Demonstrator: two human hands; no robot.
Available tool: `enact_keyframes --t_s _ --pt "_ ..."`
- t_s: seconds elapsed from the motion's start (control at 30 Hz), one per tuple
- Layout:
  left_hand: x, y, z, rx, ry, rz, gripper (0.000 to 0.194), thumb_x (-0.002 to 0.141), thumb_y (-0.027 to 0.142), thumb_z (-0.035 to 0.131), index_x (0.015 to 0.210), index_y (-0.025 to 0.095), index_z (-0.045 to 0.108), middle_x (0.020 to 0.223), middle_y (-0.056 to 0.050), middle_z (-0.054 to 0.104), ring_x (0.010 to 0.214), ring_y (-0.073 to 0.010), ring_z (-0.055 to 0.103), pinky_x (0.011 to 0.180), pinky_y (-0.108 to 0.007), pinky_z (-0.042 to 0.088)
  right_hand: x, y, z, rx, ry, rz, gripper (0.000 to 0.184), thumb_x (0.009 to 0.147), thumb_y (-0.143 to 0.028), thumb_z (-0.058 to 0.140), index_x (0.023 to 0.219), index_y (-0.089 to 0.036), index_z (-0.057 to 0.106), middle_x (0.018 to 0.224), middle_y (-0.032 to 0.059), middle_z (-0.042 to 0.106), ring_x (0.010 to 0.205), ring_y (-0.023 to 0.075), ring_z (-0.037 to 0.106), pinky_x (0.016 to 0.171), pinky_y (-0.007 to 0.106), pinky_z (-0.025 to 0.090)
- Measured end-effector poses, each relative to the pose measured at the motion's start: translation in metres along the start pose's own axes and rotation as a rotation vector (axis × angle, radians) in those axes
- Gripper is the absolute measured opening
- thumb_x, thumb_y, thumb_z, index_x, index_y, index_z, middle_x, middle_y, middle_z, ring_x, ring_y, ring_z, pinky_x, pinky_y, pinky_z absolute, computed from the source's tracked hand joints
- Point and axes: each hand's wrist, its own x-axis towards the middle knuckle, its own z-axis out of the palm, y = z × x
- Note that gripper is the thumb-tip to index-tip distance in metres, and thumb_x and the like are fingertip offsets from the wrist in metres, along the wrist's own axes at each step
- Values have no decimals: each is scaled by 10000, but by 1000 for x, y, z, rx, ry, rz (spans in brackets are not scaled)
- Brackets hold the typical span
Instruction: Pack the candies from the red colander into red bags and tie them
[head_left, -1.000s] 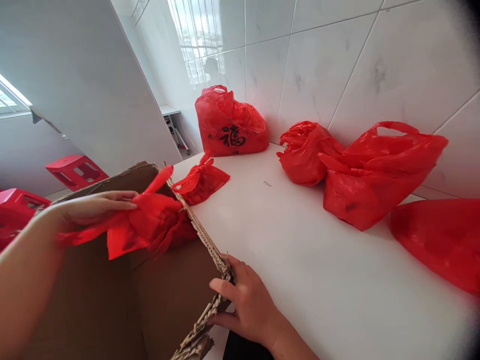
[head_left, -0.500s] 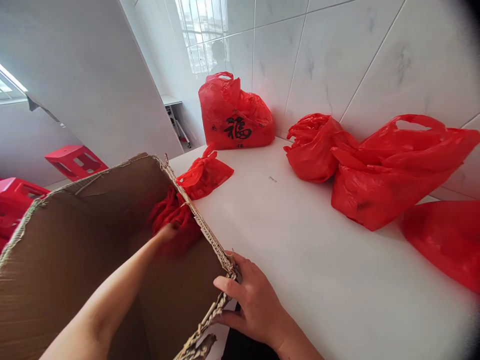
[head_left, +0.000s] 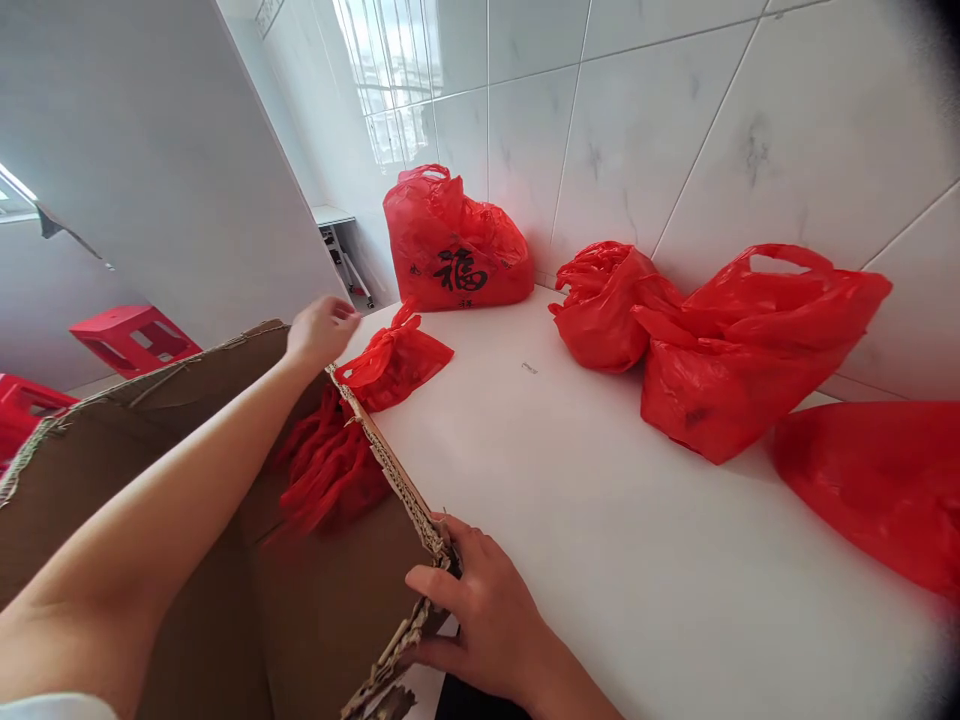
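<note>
A large cardboard box (head_left: 330,620) with ragged cut edges stands at the lower left, tilted toward me. My right hand (head_left: 480,600) grips its near right rim, thumb on the inner side and fingers outside. Over the far corner of the box, my left hand (head_left: 322,332) is raised, fingers loosely bent and apart, with nothing in them. Below it, a crumpled red plastic bag (head_left: 337,480) lies against the inner right wall of the box. Just outside that wall, a small knotted red bag (head_left: 401,362) rests on the white table (head_left: 540,480).
Against the tiled wall stand a red bag with black characters (head_left: 459,255), a rounded red bag (head_left: 607,310) and a larger handled red bag (head_left: 742,360). Another red bag (head_left: 885,490) lies at the right edge. Red stools (head_left: 135,340) are at far left.
My left hand has let go of the crumpled red bag inside the box and risen up and away to the far corner. My right hand keeps its grip on the rim. The view has shifted slightly.
</note>
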Motion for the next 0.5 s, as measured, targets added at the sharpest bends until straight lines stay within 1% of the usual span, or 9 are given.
enact_keyframes --t_s 0.07,0.13,0.17,0.23,0.3,0.37,0.4,0.47,0.5 --pt "4 22 17 41 -58 30 365 728 457 699 912 143 693 1114 -140 651 1154 -337 494 1017 -547 290 -1 1 2 -2 15 -7 534 721 -616 687 1171 -347 584 1468 87 319 1153 265 500 944 415 447" --pt "4 37 32 57 -84 37 302 610 408 770 751 151 696 1156 -180 625 1248 -427 395 1047 -607 185 -2 2 4 2 22 -9 544 707 -613 701 1167 -347 584 1464 81 322 1166 260 493 960 404 437" --pt "3 42 36 50 -88 34 267 585 379 773 708 159 688 1184 -189 608 1274 -452 359 1053 -618 161 -2 3 5 6 23 -12 550 701 -613 705 1167 -348 583 1463 78 322 1169 256 490 966 397 433" --pt "1 47 35 4 -101 23 214 571 343 756 678 175 678 1228 -174 586 1292 -461 341 1065 -604 171 -2 3 5 11 30 -21 551 698 -606 710 1170 -351 581 1465 72 316 1173 250 485 970 389 428" --pt "-2 46 23 -76 -130 -7 211 581 344 731 703 180 678 1182 -144 617 1230 -428 434 1048 -553 272 -2 3 5 15 34 -26 546 699 -594 714 1169 -351 580 1464 70 316 1162 243 488 964 383 430" --pt "-7 39 0 -192 -175 -58 291 633 398 682 816 172 681 1041 -110 674 1054 -342 578 945 -468 424 -2 3 4 19 32 -24 535 703 -573 721 1169 -349 580 1460 70 321 1145 237 494 955 380 434" --pt "-11 34 -13 -258 -194 -89 351 674 432 636 899 165 674 977 -91 690 950 -292 621 874 -423 480 -2 3 4 22 28 -23 535 704 -567 723 1171 -349 579 1460 70 322 1139 236 495 952 379 436" --pt "-22 21 -41 -387 -204 -160 459 761 481 499 1046 148 635 925 -69 707 814 -228 648 768 -367 534 -2 2 3 26 23 -21 550 701 -564 729 1183 -351 573 1465 70 317 1139 241 492 951 385 436" --pt "-28 13 -55 -440 -194 -198 490 790 482 429 1083 139 619 919 -68 713 787 -219 654 745 -362 547 -2 2 3 28 19 -20 557 699 -564 732 1189 -352 570 1469 68 314 1140 245 490 953 390 436"
